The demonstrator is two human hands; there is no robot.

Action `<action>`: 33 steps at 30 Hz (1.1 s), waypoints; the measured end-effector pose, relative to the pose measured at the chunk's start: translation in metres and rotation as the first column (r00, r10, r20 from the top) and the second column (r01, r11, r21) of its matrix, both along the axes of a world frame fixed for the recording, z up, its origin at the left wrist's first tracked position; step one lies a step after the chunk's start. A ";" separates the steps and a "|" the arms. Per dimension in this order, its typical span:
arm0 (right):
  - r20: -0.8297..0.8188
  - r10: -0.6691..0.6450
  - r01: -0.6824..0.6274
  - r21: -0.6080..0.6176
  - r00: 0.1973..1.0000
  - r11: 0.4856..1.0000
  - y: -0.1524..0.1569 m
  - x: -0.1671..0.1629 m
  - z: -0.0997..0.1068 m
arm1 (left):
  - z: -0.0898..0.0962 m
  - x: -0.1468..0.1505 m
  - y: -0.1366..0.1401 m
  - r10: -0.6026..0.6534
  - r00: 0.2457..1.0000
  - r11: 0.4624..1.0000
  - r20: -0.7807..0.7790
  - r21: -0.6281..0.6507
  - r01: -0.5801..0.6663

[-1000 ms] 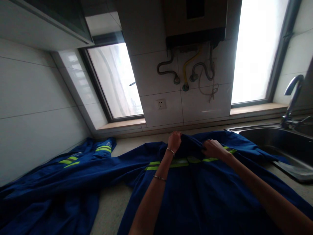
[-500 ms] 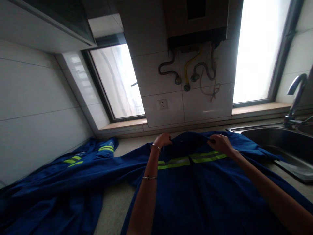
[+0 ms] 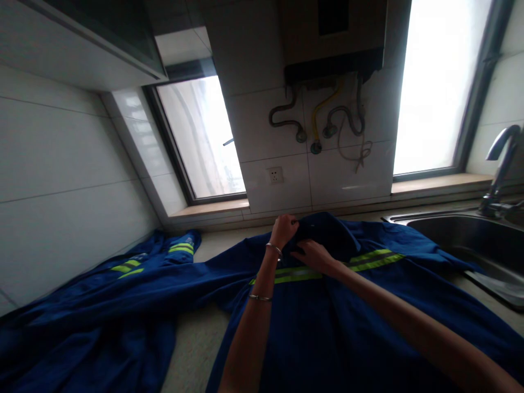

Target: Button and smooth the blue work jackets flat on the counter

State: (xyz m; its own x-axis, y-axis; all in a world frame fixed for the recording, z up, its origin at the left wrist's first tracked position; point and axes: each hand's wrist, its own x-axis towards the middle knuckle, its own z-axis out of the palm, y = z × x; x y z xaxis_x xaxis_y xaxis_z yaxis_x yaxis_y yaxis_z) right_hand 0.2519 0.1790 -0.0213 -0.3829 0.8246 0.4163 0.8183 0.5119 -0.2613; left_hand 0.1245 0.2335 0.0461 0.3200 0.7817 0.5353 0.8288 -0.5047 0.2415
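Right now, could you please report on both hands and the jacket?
Left hand apparently gripping collar; right hand close below. Blue jacket spread across counter. More blue striped clothing lies at left.

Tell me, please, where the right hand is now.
In the head view, the right hand is by the collar of the blue jacket, just right of and below the left hand.

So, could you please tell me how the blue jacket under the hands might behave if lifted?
The jacket would probably hang floppy, since its sleeve lies in soft folds. It could be bulky and trail, because it spreads as far as the sink. Its collar might be slightly stiffer, as part of it stands up.
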 end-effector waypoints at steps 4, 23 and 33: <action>-0.158 -0.032 0.016 -0.101 0.987 0.995 0.020 -0.006 -0.017 | 0.004 0.004 -0.007 0.044 0.999 0.999 0.008 0.005 -0.044; -0.242 -0.035 0.037 0.001 0.970 0.999 0.035 0.062 0.032 | -0.005 0.017 -0.014 0.279 0.960 0.960 -0.026 0.024 -0.279; 0.233 -0.085 0.095 -0.029 0.969 0.995 0.092 0.115 0.059 | 0.001 0.014 -0.019 0.183 0.954 0.973 -0.238 -0.095 -0.211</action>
State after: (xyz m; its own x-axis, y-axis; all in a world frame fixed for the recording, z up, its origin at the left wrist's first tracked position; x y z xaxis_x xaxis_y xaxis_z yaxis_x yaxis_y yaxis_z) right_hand 0.3673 0.2711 0.0374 -0.3881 0.8743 0.2915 0.9012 0.4262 -0.0787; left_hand 0.1386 0.2149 0.0474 0.2552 0.8945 0.3672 0.9487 -0.3050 0.0837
